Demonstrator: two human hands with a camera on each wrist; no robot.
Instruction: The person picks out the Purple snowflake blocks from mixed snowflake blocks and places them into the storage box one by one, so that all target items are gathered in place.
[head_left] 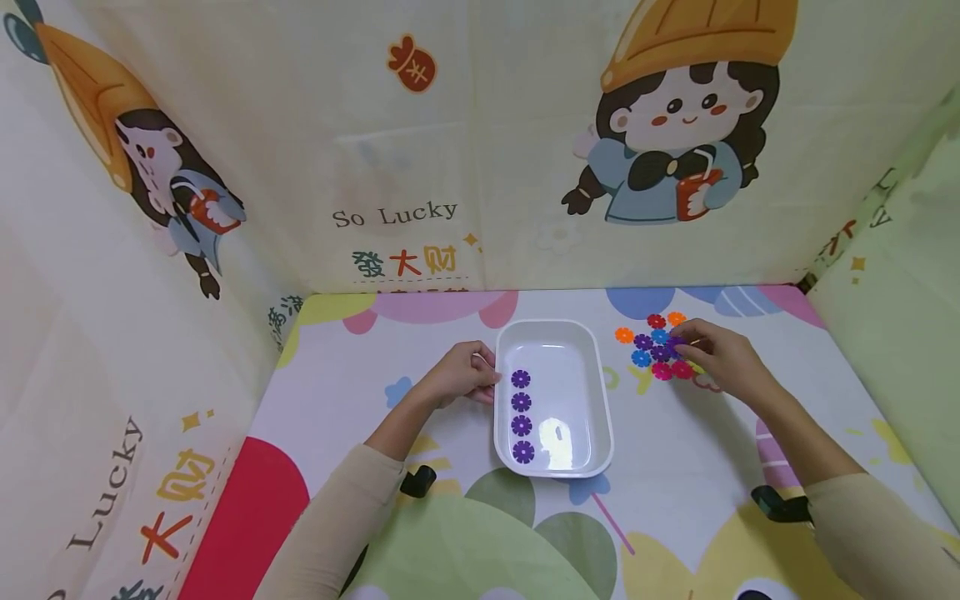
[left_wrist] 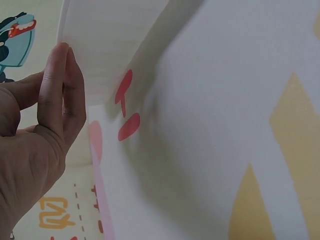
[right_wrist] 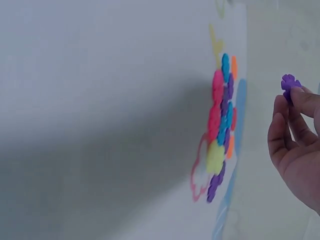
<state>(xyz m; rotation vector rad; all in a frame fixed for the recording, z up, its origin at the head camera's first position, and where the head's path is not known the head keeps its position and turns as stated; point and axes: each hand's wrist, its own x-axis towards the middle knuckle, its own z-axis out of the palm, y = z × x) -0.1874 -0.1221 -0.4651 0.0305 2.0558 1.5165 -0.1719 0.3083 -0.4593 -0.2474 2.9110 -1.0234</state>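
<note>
A white rectangular tray [head_left: 572, 375] stands in the middle of the table. Along its left side, several purple notched flower-shaped discs [head_left: 521, 402] lie in a column. My left hand [head_left: 467, 373] pinches the tray's left rim; in the left wrist view the fingertips meet the edge of the tray wall [left_wrist: 110, 45]. Between thumb and fingers my right hand [right_wrist: 300, 135] pinches a purple flower-shaped disc [right_wrist: 289, 83], held above the table. Just beneath that hand lies a loose cluster of discs in red, orange, blue, purple, pink and yellow, among them a pink disc [head_left: 662, 371].
A printed cloth [head_left: 442, 533] with cartoon shapes covers the table. Fabric walls [head_left: 517, 167] with printed figures stand at the back and both sides. The disc cluster is right of the tray, near the table's back edge.
</note>
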